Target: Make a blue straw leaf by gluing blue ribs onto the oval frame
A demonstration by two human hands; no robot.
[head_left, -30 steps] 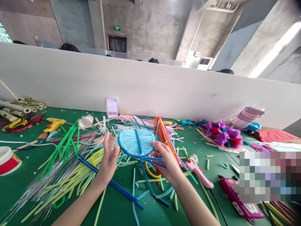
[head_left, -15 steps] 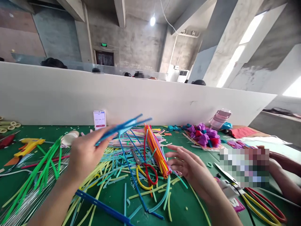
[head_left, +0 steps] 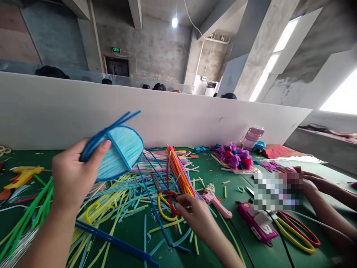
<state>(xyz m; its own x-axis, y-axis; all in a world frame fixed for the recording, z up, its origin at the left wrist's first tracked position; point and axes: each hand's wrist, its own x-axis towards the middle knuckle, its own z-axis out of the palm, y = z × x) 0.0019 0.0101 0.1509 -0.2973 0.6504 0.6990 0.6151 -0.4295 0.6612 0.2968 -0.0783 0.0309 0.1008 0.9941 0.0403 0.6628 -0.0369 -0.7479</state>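
My left hand (head_left: 69, 173) is raised over the left of the table, closed on a light blue rounded piece edged in dark blue pipe cleaner (head_left: 124, 143). A dark rib crosses that piece, and loose stem ends stick out past the thumb. Low over the middle, my right hand (head_left: 198, 214) has its fingers curved and apart. Its fingertips are at the red handle of the scissors (head_left: 161, 214); whether they touch it I cannot tell. Just behind stands the slanted bundle of orange and red pipe cleaners (head_left: 181, 173). Dark blue stems (head_left: 154, 203) lie beside the scissors.
Cut yellow and blue pieces (head_left: 125, 201) litter the green table (head_left: 214, 245). A yellow glue gun (head_left: 26, 175) lies left, a pink glue gun (head_left: 216, 203) right. Farther right are a magenta power strip (head_left: 256, 225), large scissors (head_left: 298, 232) and another person's hands (head_left: 309, 186).
My left hand has moved left and turned, showing the blue piece's broad side. My right hand has shifted left and down to the scissors' handles, uncovering the pink glue gun. The view has swung slightly right.
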